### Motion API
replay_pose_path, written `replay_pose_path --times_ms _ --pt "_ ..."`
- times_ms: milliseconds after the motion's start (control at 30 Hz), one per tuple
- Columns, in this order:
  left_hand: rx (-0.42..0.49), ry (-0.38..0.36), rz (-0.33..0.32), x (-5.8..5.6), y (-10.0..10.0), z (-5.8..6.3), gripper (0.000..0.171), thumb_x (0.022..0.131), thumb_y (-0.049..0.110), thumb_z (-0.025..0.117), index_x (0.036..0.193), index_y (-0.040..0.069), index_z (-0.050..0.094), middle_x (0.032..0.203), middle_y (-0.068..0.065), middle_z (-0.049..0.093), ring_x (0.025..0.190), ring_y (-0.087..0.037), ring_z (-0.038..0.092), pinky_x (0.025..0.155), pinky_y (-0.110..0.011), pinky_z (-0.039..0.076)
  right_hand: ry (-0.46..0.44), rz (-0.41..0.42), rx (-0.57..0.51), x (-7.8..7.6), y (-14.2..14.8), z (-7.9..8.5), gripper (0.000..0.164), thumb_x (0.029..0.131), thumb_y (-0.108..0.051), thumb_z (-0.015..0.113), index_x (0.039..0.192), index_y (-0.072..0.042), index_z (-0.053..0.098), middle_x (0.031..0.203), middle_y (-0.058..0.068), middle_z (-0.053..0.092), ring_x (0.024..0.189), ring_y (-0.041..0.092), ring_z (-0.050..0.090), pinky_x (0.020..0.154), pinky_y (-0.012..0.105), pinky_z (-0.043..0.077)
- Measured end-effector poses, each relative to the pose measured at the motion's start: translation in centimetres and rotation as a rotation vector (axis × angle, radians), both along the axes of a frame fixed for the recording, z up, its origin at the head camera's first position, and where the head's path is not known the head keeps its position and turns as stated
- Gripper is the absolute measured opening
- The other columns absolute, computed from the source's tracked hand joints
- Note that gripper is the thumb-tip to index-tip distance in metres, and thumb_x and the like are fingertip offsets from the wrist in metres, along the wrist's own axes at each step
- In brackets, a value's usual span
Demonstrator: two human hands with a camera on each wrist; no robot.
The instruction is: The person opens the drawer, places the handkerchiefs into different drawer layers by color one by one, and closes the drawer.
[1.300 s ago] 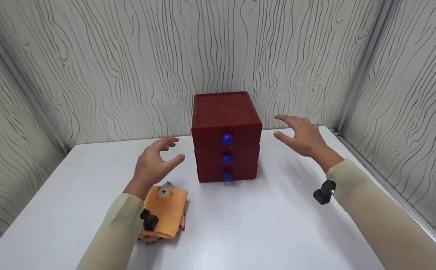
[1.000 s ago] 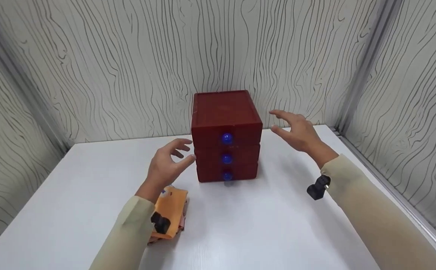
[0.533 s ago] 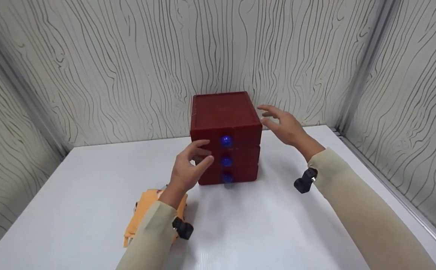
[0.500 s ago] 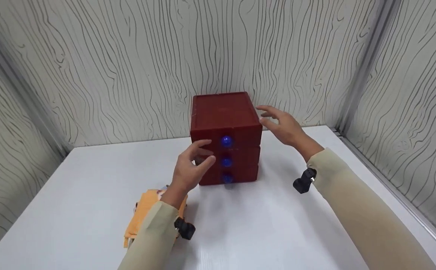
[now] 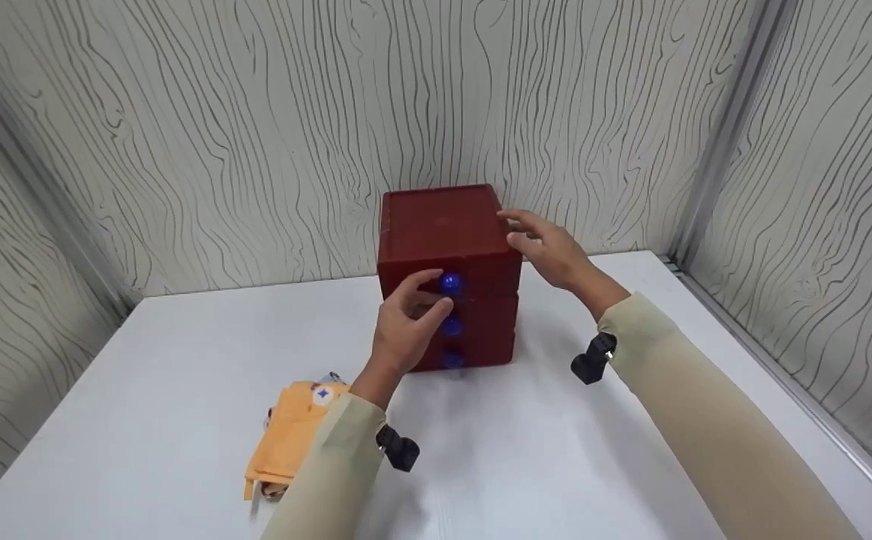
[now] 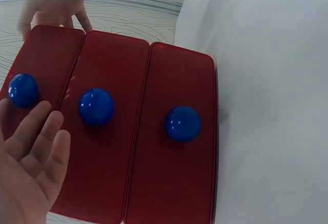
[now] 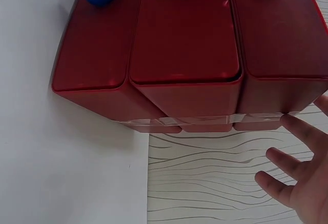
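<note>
A dark red three-drawer box (image 5: 440, 221) stands on the white table, with a round blue knob on each drawer. My left hand (image 5: 404, 330) is in front of it, thumb and forefinger spread around the top knob (image 5: 451, 283). In the left wrist view a gap shows between those fingers (image 6: 33, 119) and the top knob (image 6: 23, 90). My right hand (image 5: 556, 255) is at the box's upper right edge, fingers spread; in the right wrist view a fingertip (image 7: 288, 120) meets the top drawer's side. A folded orange cloth (image 5: 286, 435) lies left of my left forearm, partly hidden by the sleeve.
Patterned walls (image 5: 316, 150) enclose the table (image 5: 181, 375) at the back and both sides. A strip of clear tape (image 7: 205, 120) crosses the box's side. Small black cameras (image 5: 398, 450) hang at both wrists.
My left hand has moved right from beside the box to the top knob. My right hand has moved left to the box's upper edge. More of the orange cloth shows.
</note>
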State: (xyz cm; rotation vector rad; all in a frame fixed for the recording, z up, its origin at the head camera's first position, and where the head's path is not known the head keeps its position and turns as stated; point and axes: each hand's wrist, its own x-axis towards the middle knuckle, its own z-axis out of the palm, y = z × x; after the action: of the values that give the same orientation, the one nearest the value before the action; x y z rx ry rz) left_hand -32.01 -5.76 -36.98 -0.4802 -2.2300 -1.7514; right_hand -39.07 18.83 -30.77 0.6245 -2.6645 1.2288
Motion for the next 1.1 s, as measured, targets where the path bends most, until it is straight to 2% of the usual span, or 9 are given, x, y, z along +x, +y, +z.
replay_pose_path --times_ms 167,233,433,633,833,967,1100 --pt "0.051 -0.045 -0.006 -0.5 0.7 -0.2 0.037 0.089 0.03 0.067 0.126 0.033 0.06 0.103 -0.004 0.067 0.088 -0.018 0.062 0.064 -0.035 0.054 -0.008 -0.006 -0.001 -0.2 -0.2 -0.1 0.049 0.099 -0.035 0.041 0.147 -0.027 0.04 0.151 0.01 0.044 0.134 0.036 0.046 0.105 0.058 0.041" --pt "0.059 -0.048 0.012 -0.6 1.0 -0.1 0.035 0.09 0.03 0.067 0.123 0.033 0.062 0.102 -0.002 0.067 0.088 -0.017 0.063 0.066 -0.033 0.055 -0.005 -0.009 -0.007 -0.3 -0.2 -0.1 0.048 0.099 -0.035 0.041 0.146 -0.027 0.041 0.151 0.009 0.044 0.135 0.036 0.045 0.106 0.058 0.039" --pt "0.071 -0.044 0.092 -0.8 1.6 0.1 0.028 0.089 0.032 0.069 0.117 0.033 0.065 0.098 0.002 0.07 0.087 -0.014 0.065 0.084 -0.034 0.056 -0.004 0.009 -0.063 -0.6 -0.2 -0.4 0.044 0.1 -0.032 0.043 0.144 -0.026 0.045 0.15 0.008 0.045 0.138 0.032 0.041 0.11 0.057 0.035" --pt "0.086 -0.036 0.109 -0.4 1.6 0.0 0.025 0.089 0.03 0.07 0.114 0.029 0.066 0.091 0.0 0.071 0.078 -0.015 0.066 0.079 -0.033 0.056 -0.035 0.05 -0.127 -0.8 -0.3 -0.7 0.043 0.1 -0.027 0.045 0.143 -0.022 0.046 0.145 0.011 0.048 0.133 0.031 0.047 0.108 0.054 0.039" --pt "0.067 -0.024 0.129 0.7 1.8 -0.1 0.024 0.087 0.027 0.072 0.11 0.029 0.067 0.088 0.001 0.071 0.076 -0.014 0.066 0.073 -0.03 0.058 -0.047 0.043 -0.131 -1.1 -0.3 -0.9 0.046 0.101 -0.022 0.043 0.146 -0.015 0.042 0.144 0.017 0.047 0.132 0.034 0.047 0.108 0.053 0.038" --pt "0.007 -0.015 0.157 1.8 1.9 0.2 0.025 0.086 0.028 0.073 0.11 0.032 0.067 0.089 0.005 0.071 0.081 -0.012 0.064 0.074 -0.028 0.057 -0.047 0.027 -0.127 -1.1 -0.1 -1.0 0.046 0.1 -0.02 0.042 0.146 -0.013 0.042 0.143 0.02 0.048 0.115 0.032 0.054 0.091 0.045 0.046" --pt "-0.04 0.005 0.171 3.1 1.8 0.3 0.024 0.086 0.029 0.072 0.109 0.032 0.066 0.09 0.007 0.071 0.081 -0.011 0.063 0.077 -0.027 0.056 -0.031 0.02 -0.13 -1.0 -0.1 -1.2 0.045 0.1 -0.024 0.043 0.145 -0.018 0.044 0.14 0.016 0.051 0.096 0.024 0.052 0.07 0.032 0.042"
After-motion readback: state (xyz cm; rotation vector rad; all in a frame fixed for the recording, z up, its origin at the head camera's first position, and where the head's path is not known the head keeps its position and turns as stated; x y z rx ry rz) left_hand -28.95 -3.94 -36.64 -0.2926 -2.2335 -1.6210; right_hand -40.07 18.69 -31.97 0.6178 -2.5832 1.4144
